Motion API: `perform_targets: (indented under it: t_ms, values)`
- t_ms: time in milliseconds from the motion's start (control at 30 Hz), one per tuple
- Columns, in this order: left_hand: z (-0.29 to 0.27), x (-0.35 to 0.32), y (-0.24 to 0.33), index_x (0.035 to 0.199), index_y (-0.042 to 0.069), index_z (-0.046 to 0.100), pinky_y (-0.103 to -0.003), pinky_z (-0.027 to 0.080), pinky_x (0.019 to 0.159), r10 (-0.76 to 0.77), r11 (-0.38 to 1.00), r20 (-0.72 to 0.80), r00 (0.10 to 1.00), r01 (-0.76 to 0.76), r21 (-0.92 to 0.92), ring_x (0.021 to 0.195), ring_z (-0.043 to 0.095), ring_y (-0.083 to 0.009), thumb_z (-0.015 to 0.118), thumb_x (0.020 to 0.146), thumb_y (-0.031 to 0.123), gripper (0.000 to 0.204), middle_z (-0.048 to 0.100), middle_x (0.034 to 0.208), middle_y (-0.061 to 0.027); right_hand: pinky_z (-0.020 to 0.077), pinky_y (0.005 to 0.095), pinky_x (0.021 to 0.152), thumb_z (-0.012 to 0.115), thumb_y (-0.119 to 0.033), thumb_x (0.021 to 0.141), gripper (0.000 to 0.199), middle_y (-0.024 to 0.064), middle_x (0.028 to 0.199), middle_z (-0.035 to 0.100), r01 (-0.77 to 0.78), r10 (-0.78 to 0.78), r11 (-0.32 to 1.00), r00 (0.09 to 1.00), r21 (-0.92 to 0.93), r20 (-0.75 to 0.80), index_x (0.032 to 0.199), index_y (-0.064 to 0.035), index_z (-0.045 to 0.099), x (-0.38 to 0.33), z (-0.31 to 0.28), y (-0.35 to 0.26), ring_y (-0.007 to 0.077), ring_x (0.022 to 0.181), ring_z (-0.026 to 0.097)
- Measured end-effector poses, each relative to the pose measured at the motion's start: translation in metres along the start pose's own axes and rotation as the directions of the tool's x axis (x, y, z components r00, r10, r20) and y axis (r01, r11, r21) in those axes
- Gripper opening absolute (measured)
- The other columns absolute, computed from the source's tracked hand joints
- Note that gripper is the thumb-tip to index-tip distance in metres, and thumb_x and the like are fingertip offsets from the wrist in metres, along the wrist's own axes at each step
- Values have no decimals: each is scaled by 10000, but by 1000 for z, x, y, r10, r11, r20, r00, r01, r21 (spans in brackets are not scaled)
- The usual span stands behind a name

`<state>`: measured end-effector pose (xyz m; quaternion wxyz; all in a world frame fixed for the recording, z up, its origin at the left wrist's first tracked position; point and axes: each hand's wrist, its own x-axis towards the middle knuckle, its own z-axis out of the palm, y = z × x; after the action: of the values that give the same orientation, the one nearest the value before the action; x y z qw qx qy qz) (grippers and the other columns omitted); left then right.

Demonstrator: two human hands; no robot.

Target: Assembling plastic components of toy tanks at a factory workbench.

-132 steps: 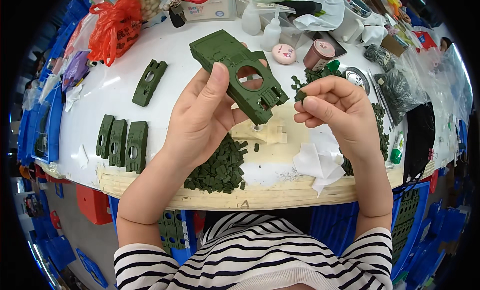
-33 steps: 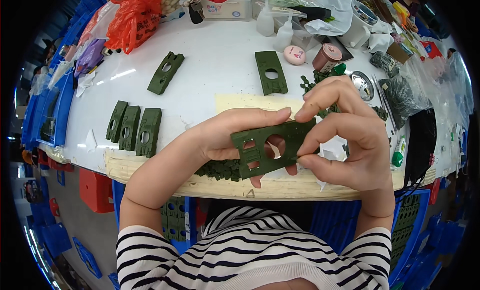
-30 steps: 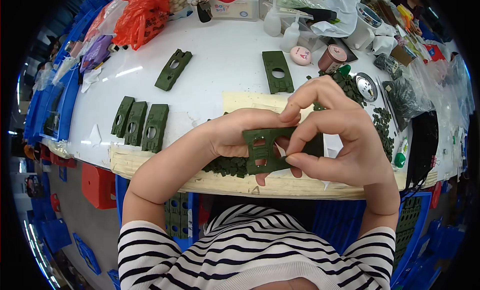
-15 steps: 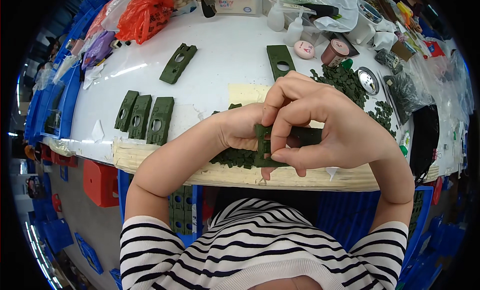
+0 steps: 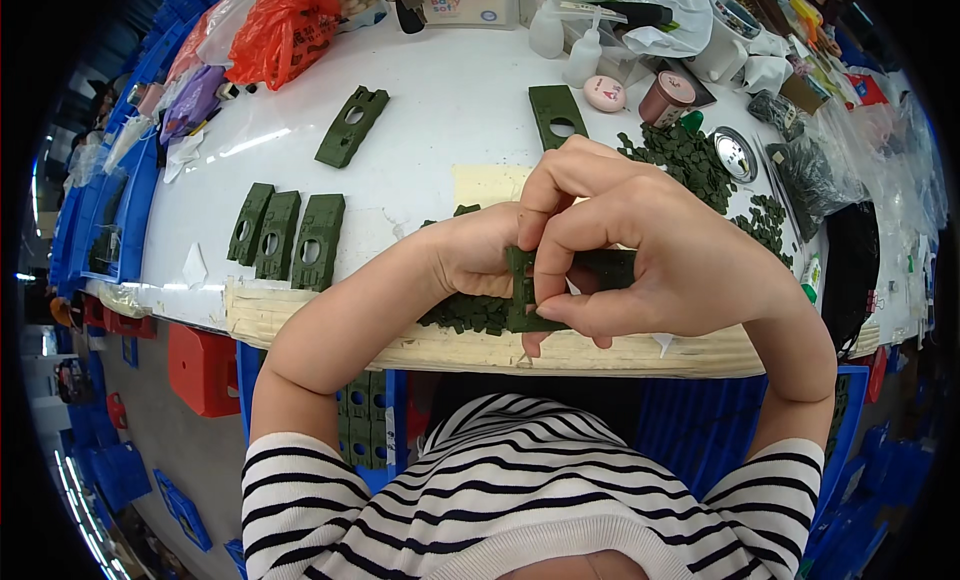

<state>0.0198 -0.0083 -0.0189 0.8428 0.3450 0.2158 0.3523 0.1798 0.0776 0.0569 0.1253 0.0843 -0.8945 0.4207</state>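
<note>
Both hands met just above the near edge of the white tabletop. The right hand lay over the left hand, and between them sat a dark green plastic plate with cut-out holes, most of it hidden under the fingers. The right grip was clenched on it, index finger and thumb pinching the plate's near edge; the left grip closed on its far-left side, thumb tucked behind.

The plate looked like a stiff, light moulded part, thin enough to flex a little but unlikely to be crushed. Its matt surface probably gave fair friction, so a pinch across the flat faces near an edge seemed a sound hold; the rims of the holes were another likely purchase. Pressing hard near a narrow bridge between holes might snap it.

Directly under the grips lay a heap of small green pieces. To the left of the grips three matching green plates lay side by side, and two single ones, and, lay beyond. To the right, more loose green bits were scattered near a round tin lid.
</note>
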Motion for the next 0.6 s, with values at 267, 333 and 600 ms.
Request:
perform_targets:
  t_ms: [267, 333, 600]
  values:
    - [-5, -1, -3, 1229, -84, 463, -507, 630, 583, -2, 1000, -40, 999, 2, 2, 913, 666, -393, 420, 994, 272, 429, 588, 1086, -296, 437, 327, 744, 730, -20, 615, 109, 63, 933, 584, 12, -13, 998, 1000, -56, -18, 696, -63, 670, -1, 2, -1, 221, 894, 551]
    - [-5, -1, -4, 1228, -77, 469, -508, 630, 580, -4, 1000, -69, 998, 5, 7, 900, 668, -384, 425, 992, 277, 428, 586, 1090, -286, 437, 326, 739, 727, -18, 610, 114, 59, 931, 584, 13, -14, 998, 1000, -61, -16, 693, -64, 665, -1, 2, -1, 220, 893, 550]
    - [-5, 0, -5, 1225, -68, 475, -511, 631, 586, 30, 998, -52, 998, -27, 52, 869, 672, -368, 452, 984, 276, 421, 589, 1066, -267, 433, 325, 734, 718, -9, 597, 126, 50, 928, 585, 11, -12, 997, 1000, -76, -12, 677, -68, 639, -3, 3, -1, 215, 887, 545]
